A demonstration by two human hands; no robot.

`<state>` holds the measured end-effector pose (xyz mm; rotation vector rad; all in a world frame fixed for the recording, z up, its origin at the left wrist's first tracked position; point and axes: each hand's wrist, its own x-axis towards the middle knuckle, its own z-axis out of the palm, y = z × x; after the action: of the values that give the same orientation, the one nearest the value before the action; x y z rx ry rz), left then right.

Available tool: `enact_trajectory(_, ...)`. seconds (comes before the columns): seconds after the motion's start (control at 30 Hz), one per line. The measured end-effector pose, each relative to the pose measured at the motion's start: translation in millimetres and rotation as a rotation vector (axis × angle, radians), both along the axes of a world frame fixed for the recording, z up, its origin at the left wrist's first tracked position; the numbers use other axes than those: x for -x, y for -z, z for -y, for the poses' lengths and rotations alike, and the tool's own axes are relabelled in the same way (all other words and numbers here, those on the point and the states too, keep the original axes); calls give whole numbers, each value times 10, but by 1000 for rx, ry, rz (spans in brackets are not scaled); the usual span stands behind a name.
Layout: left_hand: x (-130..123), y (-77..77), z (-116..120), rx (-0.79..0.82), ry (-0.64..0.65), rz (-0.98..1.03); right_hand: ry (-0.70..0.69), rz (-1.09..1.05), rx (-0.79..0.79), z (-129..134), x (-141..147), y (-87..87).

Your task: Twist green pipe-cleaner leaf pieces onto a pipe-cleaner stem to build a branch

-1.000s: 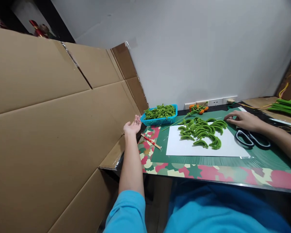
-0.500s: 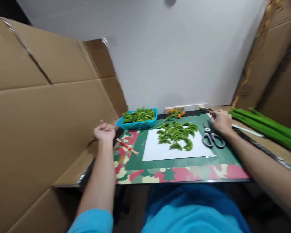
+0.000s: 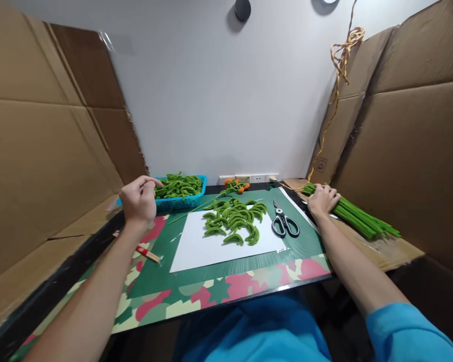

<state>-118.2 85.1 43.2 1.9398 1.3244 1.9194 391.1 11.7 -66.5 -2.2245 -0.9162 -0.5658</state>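
Pale wall (image 3: 211, 100) behind the bench (image 3: 234, 284), head view.
Left of the white sheet (image 3: 196, 246), left hand (image 3: 139, 201) raised, grip curled, contents hidden; right of it, right hand (image 3: 323, 201) palm-down over green stems (image 3: 362, 216), clenched or not, cannot tell.

Soft light; wall (image 3: 219, 100) faintly shadowed; frame edges stretched.
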Motion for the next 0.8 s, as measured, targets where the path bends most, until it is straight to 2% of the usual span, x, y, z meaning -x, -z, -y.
enact_trajectory(0.1, -222, 101, 122, -53, -44, -287, -11, -86, -73, 4, -14, -56)
enact_trajectory(0.23, -463, 235, 181, 7, 72, -495, 79, -205, -178, 18, -38, -134)
enact_trajectory(0.37, -671, 311, 242, 69, 202, -548, 94, -224, -173, 29, -96, -163)
enact_trajectory(0.57, -843, 321, 405, 138, 380, -512, 36, -158, -197, 47, -36, -187)
enact_trajectory(0.7, -865, 353, 420, 126, 356, -590, -80, -89, -122, 13, 102, -253)
enact_trajectory(0.8, -848, 376, 408, 85, 325, -700, -46, -66, -8, -18, 103, -252)
